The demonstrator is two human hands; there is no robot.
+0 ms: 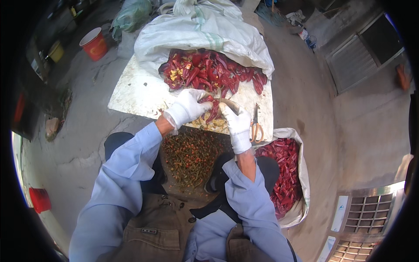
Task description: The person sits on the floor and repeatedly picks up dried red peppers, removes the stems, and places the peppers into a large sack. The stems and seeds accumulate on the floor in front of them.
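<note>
My left hand [188,106], in a white knit glove, grips a few dried red chili peppers [214,111] above the near part of a white board [131,88]. My right hand [237,121], gloved the same way, meets these peppers from the right with its thumb and fingers. What its fingertips pinch is too small to tell. Scissors with orange handles [257,129] lie on the board just right of that hand. Beyond both hands, a heap of dried red chilies [209,70] spills from the mouth of a white woven sack [203,32]. Pale seeds [209,124] are scattered under the hands.
A second woven sack [304,186], full of red chilies [284,173], stands beside my right knee. Stems and bits [191,159] are piled on the floor between my legs. A red bucket [94,44] is at the far left, and a red container [40,199] at the near left.
</note>
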